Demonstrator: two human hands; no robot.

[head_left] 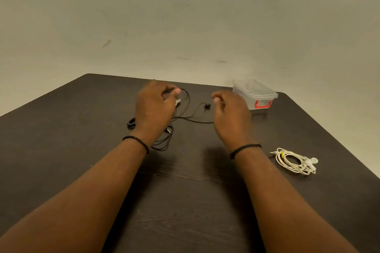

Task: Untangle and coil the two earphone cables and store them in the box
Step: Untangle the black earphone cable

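A black earphone cable lies spread in loose loops on the dark table, with one earbud between my hands and its jack near my left wrist. My left hand pinches part of this black cable at its far end. My right hand hovers above the table with loosely curled fingers; the cable runs up to its palm, and I cannot tell whether it holds the cable. A white earphone cable lies coiled at the right. The clear plastic box with a red latch stands closed at the far right.
A small black ring-shaped object lies just left of my left wrist. The table's far edge meets a plain wall, and its right edge runs close behind the white coil. Both wrists wear thin black bands.
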